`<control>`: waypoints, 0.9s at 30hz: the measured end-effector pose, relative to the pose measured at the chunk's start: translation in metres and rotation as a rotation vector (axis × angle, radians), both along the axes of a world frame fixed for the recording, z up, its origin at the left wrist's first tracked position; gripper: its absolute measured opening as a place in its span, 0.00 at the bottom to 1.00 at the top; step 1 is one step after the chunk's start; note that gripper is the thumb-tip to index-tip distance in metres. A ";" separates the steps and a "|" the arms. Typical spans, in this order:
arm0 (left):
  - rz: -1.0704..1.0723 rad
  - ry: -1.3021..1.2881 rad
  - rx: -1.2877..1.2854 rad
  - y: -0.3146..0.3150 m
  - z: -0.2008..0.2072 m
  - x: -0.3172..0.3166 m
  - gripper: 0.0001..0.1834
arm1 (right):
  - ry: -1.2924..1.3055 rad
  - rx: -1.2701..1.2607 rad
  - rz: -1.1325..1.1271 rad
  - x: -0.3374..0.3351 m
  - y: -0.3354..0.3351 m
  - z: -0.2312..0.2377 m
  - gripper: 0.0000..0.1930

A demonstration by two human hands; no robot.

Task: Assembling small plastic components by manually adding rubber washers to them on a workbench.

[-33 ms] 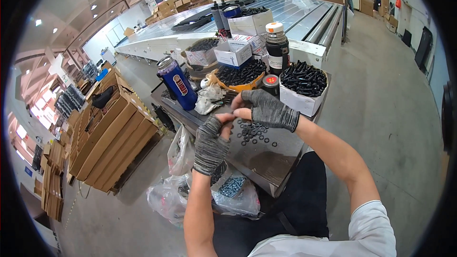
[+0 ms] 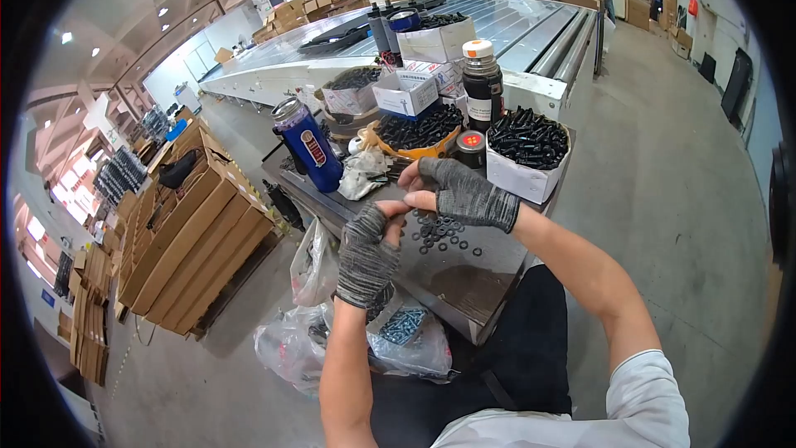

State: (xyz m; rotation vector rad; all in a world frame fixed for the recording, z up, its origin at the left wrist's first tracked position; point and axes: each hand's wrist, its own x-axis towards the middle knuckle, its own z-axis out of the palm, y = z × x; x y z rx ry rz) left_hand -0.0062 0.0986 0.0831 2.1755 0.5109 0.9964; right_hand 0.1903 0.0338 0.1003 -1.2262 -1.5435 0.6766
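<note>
My left hand point(image 2: 367, 253) and my right hand point(image 2: 466, 192), both in grey fingerless knit gloves, meet fingertip to fingertip above the small table point(image 2: 464, 286). Each is closed in a pinch; whatever lies between the fingers is too small or hidden to make out. Just below my right hand, a loose cluster of black ring washers point(image 2: 439, 236) is spread on the tabletop. Beyond the hands, an orange-rimmed container holds a heap of black bolt-like parts point(image 2: 420, 127). More such parts fill a white box point(image 2: 526, 183) to the right.
A blue can-shaped tumbler point(image 2: 315, 149), a crumpled white cloth point(image 2: 362, 174), a dark bottle point(image 2: 482, 87) and a small round tin point(image 2: 471, 146) crowd the table. Plastic bags with silver screws point(image 2: 402, 327) hang at its near side. Stacked cardboard point(image 2: 195, 241) stands left; a long conveyor point(image 2: 531, 33) lies behind.
The fingers of my right hand have shifted very slightly to the left. Both hands stay pinched together, and the things on the table lie as before.
</note>
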 end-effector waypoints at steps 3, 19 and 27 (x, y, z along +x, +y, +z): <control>-0.039 -0.080 0.068 -0.004 -0.005 -0.006 0.09 | -0.060 -0.077 0.098 -0.002 -0.001 0.002 0.14; 0.207 -0.561 -0.646 -0.059 -0.049 0.012 0.12 | -0.224 0.057 -0.143 0.002 -0.048 -0.016 0.09; 0.242 -0.596 -0.706 -0.070 -0.077 -0.001 0.11 | -0.962 0.183 -0.257 0.022 -0.063 -0.063 0.21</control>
